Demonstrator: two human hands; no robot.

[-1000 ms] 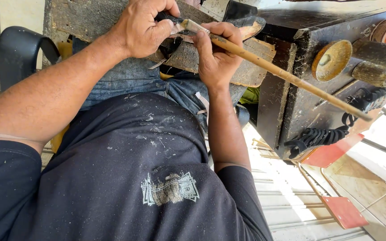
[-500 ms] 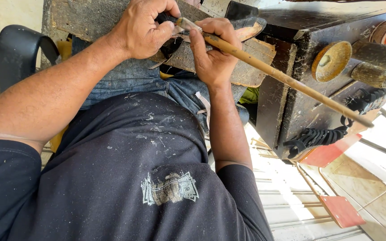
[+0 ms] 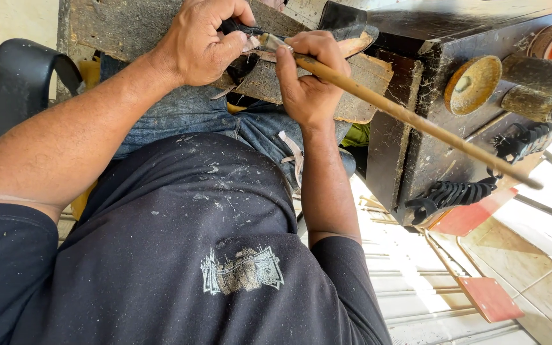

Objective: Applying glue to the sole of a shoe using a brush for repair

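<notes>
Long slender wooden stick, tan and straight like a cane shaft, is the workpiece; it runs from my two hands near the top centre down and out to the right, its free end hanging past the dark cabinet. Ordered from largest to smallest:

(a) My black dust-speckled T-shirt fills the lower left of the head view, with blue denim jeans above it.

(b) Dark wooden machine cabinet, grimy, stands at the right; a round tan disc wheel and a dusty cylindrical drum are mounted on its side.

(c) Weathered brown wooden board lies across my lap beneath the stick's near end.

(d) Black curved chair arm shows at the left edge.

(e) My right hand is closed around the stick close to its near end, fingers wrapped fully over it.

(f) My left hand is curled tight on a small dark-handled tool, whose tip meets the stick's end; the blade itself is too hidden for me to describe.

Handling, in my judgement: the stick looks light and stiff yet thin enough to flex or snap under sideways load, with a dry surface that should not slip. I would take hold just behind the worked end, as the right hand does, and mind the long unsupported tail.
</notes>
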